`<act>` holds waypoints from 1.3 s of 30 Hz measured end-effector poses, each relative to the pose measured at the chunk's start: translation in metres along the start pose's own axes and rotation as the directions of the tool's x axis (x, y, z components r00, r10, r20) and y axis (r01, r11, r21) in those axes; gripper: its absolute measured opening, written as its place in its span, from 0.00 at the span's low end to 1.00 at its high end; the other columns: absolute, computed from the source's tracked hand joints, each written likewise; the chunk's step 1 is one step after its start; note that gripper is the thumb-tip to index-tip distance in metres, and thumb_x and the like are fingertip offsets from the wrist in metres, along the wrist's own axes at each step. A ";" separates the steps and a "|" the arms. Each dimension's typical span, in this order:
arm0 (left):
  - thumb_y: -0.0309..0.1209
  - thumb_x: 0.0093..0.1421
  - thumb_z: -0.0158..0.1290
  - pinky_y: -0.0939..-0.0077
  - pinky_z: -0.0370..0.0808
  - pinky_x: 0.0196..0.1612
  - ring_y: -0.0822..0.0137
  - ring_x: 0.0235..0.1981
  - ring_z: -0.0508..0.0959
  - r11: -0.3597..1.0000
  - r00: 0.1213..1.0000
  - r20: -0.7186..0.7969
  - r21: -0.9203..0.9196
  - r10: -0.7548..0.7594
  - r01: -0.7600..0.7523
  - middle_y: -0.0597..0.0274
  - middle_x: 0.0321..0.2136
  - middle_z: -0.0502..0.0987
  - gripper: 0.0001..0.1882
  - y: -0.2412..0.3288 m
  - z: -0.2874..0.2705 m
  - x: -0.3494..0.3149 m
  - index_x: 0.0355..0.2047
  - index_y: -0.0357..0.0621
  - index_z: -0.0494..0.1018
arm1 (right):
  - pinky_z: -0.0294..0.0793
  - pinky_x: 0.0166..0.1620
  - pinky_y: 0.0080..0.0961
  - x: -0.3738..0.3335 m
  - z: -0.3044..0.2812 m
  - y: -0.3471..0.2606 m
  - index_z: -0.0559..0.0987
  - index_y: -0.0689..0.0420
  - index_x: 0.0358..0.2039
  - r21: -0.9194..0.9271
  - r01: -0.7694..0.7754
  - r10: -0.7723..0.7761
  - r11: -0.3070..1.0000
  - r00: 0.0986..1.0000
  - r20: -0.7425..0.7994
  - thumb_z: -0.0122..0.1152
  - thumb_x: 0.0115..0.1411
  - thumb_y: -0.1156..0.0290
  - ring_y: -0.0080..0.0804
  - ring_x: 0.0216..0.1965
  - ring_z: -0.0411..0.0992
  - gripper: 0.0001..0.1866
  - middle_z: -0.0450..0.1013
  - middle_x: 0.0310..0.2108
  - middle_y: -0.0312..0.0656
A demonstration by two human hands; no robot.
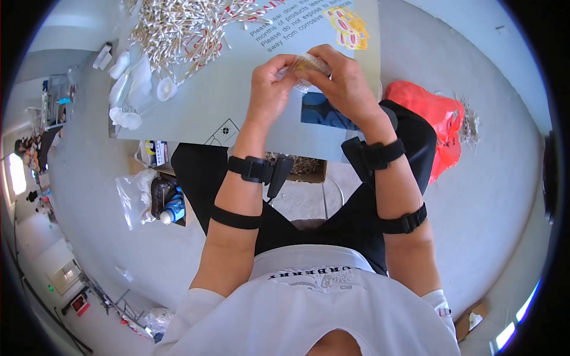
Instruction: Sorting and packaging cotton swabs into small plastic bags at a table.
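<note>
Over the table (196, 113), my left hand (270, 89) and my right hand (347, 80) meet at a small pack in clear plastic (310, 62), with pale sticks like cotton swabs inside. Fingers of both hands are closed around it, and they hide part of it. To the left of my hands, a large loose heap of cotton swabs (172, 32) covers the far corner. Several yellow printed labels (346, 28) lie beyond my right hand. Under my right wrist is a dark blue flat piece (320, 111).
White plastic bags (139, 80) and a round white piece (167, 89) lie at the table's left edge. A red plastic bag (442, 121) stands right of my leg. Below the table are an open carton (314, 174) and, leftward, a blue bottle (173, 209).
</note>
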State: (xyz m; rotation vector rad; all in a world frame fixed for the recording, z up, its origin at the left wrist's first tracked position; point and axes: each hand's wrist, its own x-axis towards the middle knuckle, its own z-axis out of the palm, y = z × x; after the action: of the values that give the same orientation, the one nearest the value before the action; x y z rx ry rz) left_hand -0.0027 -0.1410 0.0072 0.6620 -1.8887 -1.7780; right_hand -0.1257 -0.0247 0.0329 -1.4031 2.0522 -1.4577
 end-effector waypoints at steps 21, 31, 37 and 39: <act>0.19 0.58 0.55 0.81 0.75 0.44 0.74 0.35 0.78 0.947 0.984 -0.076 -0.268 0.163 -0.178 0.62 0.33 0.81 0.06 0.019 -0.033 0.009 0.34 0.35 0.80 | 0.73 0.36 0.18 0.022 0.017 -0.021 0.78 0.65 0.31 0.247 -0.003 0.034 0.969 0.992 -0.124 0.61 0.53 0.85 0.24 0.32 0.73 0.04 0.75 0.35 0.40; 0.19 0.53 0.59 0.78 0.73 0.38 0.73 0.33 0.77 0.989 0.983 -0.115 0.027 0.145 -0.143 0.62 0.30 0.80 0.03 0.030 -0.036 0.019 0.29 0.37 0.79 | 0.73 0.35 0.20 0.021 0.024 -0.022 0.76 0.64 0.28 0.249 0.034 0.020 0.968 0.977 -0.210 0.60 0.54 0.84 0.26 0.31 0.73 0.03 0.74 0.32 0.41; 0.18 0.48 0.60 0.73 0.73 0.42 0.63 0.36 0.76 0.767 0.837 -0.003 0.404 0.547 -0.499 0.63 0.26 0.78 0.05 0.047 -0.034 0.019 0.25 0.38 0.75 | 0.73 0.34 0.23 0.022 0.018 -0.021 0.75 0.65 0.28 0.162 0.045 -0.016 0.986 0.984 -0.175 0.60 0.53 0.84 0.31 0.29 0.73 0.03 0.74 0.30 0.43; 0.17 0.47 0.60 0.72 0.73 0.42 0.61 0.37 0.76 0.696 0.811 0.060 0.480 0.582 -0.535 0.63 0.27 0.78 0.06 0.047 -0.040 0.024 0.24 0.38 0.75 | 0.72 0.34 0.24 0.022 0.016 -0.027 0.75 0.65 0.29 0.129 0.045 -0.029 0.991 0.992 -0.125 0.60 0.52 0.84 0.35 0.29 0.73 0.04 0.74 0.30 0.45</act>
State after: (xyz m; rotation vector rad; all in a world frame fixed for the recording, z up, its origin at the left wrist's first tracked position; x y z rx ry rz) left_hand 0.0023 -0.1851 0.0570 0.2566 -2.1722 -0.8786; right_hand -0.1113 -0.0522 0.0544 -1.3367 1.9684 -1.7016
